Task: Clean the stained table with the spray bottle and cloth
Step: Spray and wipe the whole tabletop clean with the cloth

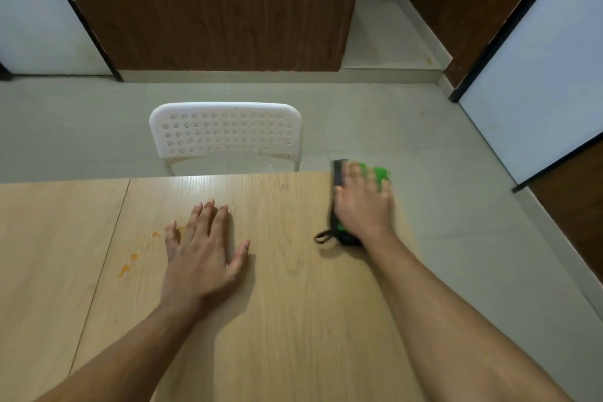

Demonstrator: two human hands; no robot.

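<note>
Under our right hand, near the far right corner of the pale wood-grain table, the fingers are lying spread and fairly straight, pressing flat on a green cloth with a black edge and loop; motion blur is softening them, so we are judging this a wiping push rather than a grip. Our left hand is resting palm down with straight, slightly fanned fingers, holding nothing, probably bracing us as we lean. Just left of that hand, small orange stains are sitting on the tabletop, well apart from the cloth, so we are judging that patch not yet wiped. No spray bottle and no containers are showing. Beyond the far edge, a white perforated plastic chair is standing.
</note>
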